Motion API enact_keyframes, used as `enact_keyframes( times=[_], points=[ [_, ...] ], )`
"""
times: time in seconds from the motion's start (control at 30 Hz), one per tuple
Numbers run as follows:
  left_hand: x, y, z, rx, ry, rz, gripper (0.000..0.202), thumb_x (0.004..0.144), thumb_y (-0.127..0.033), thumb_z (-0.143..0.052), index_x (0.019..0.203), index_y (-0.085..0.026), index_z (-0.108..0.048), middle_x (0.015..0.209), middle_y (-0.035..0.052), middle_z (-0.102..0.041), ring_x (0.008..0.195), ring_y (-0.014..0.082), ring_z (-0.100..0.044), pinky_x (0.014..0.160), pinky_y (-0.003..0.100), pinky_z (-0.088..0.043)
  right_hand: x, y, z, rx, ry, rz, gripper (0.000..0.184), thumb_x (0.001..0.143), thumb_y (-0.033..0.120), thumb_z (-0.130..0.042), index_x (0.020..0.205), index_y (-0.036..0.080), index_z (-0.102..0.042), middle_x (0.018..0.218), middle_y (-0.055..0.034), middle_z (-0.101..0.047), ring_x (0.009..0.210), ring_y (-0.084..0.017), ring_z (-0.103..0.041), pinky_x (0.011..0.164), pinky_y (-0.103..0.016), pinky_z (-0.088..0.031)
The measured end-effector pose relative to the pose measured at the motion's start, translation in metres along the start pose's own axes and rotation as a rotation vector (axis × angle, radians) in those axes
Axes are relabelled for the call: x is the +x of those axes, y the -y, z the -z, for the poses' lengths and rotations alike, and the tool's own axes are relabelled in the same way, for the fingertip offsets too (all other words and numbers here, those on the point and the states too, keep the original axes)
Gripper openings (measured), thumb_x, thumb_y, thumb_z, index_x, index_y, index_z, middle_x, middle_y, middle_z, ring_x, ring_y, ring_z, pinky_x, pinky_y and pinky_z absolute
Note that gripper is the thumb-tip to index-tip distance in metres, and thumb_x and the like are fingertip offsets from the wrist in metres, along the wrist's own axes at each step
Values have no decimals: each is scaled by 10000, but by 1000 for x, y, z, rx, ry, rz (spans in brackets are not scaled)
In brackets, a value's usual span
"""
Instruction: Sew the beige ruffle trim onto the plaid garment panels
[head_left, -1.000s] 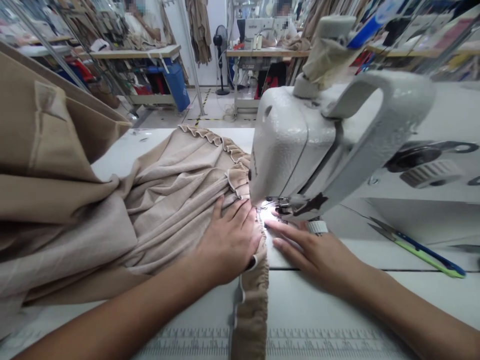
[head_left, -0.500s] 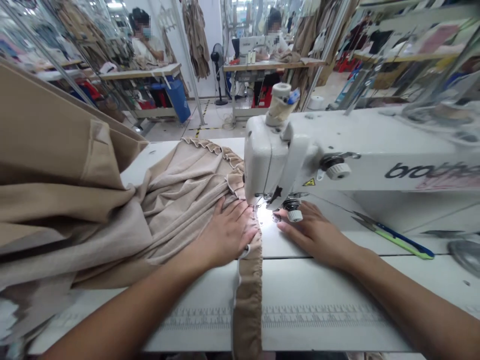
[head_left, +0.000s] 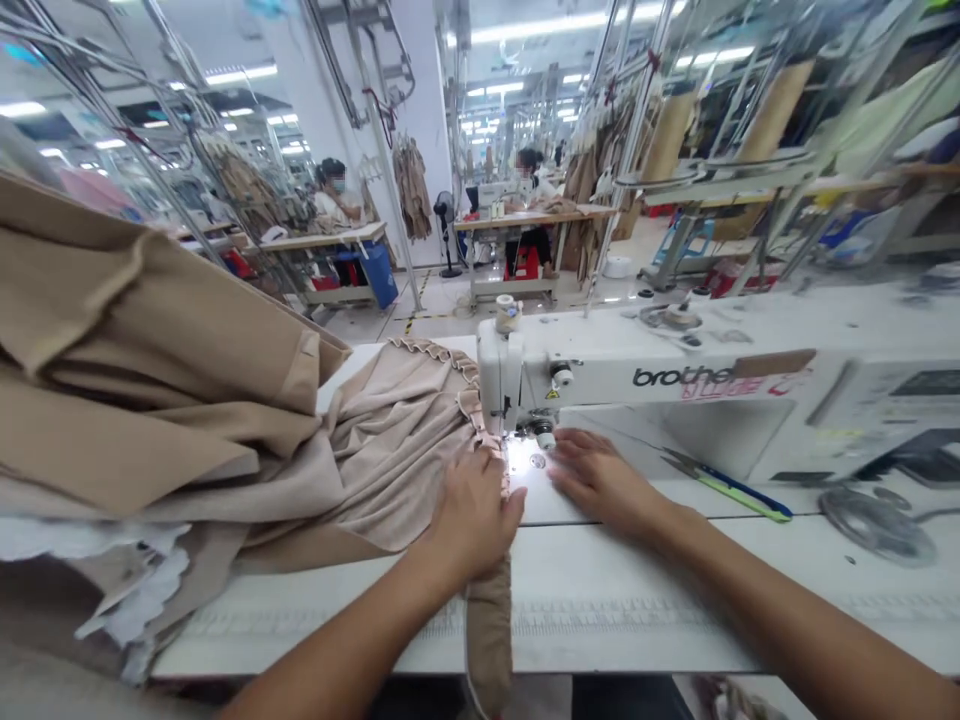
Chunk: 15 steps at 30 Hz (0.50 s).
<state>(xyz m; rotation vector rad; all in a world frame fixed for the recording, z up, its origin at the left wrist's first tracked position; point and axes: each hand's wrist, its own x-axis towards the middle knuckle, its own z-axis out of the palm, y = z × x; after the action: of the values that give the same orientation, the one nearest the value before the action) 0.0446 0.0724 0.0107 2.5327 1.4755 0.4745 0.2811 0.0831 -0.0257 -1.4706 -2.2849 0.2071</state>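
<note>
In the head view my left hand [head_left: 474, 505] lies on the beige fabric [head_left: 397, 430], just in front of the sewing machine's needle area. Its fingers point forward along a gathered strip [head_left: 489, 625], with the thumb apart. That strip runs from under the hand toward the table's front edge. My right hand [head_left: 600, 475] rests on the machine bed right of the lit needle, fingers stretched out and holding nothing. Part of its fingertips is near the tension dial [head_left: 544, 430]. The white sewing machine [head_left: 630, 345] stands over the ruffled edge [head_left: 431, 348] of the fabric.
Thread snips [head_left: 735, 490] with blue and green handles lie right of my right hand. More tan cloth [head_left: 150, 370] is heaped at left, with white lace-like trim [head_left: 142, 580] below it. Two people work at tables behind, near a fan [head_left: 446, 230].
The camera view has tilted up, showing more of the room. My left hand has closed its spread fingers together and moved slightly nearer on the strip. My right hand stays beside the needle.
</note>
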Motion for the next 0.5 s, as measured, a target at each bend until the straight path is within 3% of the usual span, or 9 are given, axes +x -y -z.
enact_keyframes(
  times=[0.1,0.17,0.23,0.33,0.43,0.5],
  points=[
    [6,-3,-9,-42,31,94,239,891,-154,-631,1092,-40,-687,1205,245,-672,1192,396,-603,1054,600,-446,-30,-11,19,-79,-49,-46,420,1035,382,-423,1338,194,-644,1372,-142,-660,1267,-290,-628,1065,-460,-522],
    [17,5,-10,-117,49,157,217,906,-141,-654,1110,-72,-681,1220,189,-677,1210,345,-607,1073,574,-451,-57,-23,33,-151,-78,-99,433,1021,340,-402,1328,165,-652,1358,-164,-671,1226,-310,-659,1029,-479,-554],
    [28,17,-3,-239,63,214,186,946,-231,-675,1098,-124,-679,1190,109,-689,1159,276,-637,1043,525,-492,-81,-36,43,-239,-96,-165,437,970,248,-410,1294,115,-672,1335,-207,-681,1197,-353,-677,1017,-531,-557],
    [29,38,21,-504,82,281,214,959,-363,-683,970,-149,-678,985,37,-704,901,189,-680,848,395,-573,-101,-51,52,-358,-88,-246,433,844,104,-458,1192,72,-715,1243,-248,-718,1089,-378,-727,946,-534,-585],
    [-1,51,49,-848,66,321,327,909,-441,-679,756,-161,-610,680,-19,-609,600,137,-586,606,299,-524,-98,-56,54,-413,-56,-282,372,762,20,-486,1003,103,-758,973,-187,-778,831,-319,-772,769,-426,-616],
    [-37,53,61,-1095,-6,346,363,810,-494,-678,670,-191,-535,583,-32,-534,540,132,-530,557,290,-490,-91,-56,55,-417,-37,-288,326,738,-1,-507,899,132,-757,849,-138,-762,738,-284,-758,700,-369,-593]
  ],
)
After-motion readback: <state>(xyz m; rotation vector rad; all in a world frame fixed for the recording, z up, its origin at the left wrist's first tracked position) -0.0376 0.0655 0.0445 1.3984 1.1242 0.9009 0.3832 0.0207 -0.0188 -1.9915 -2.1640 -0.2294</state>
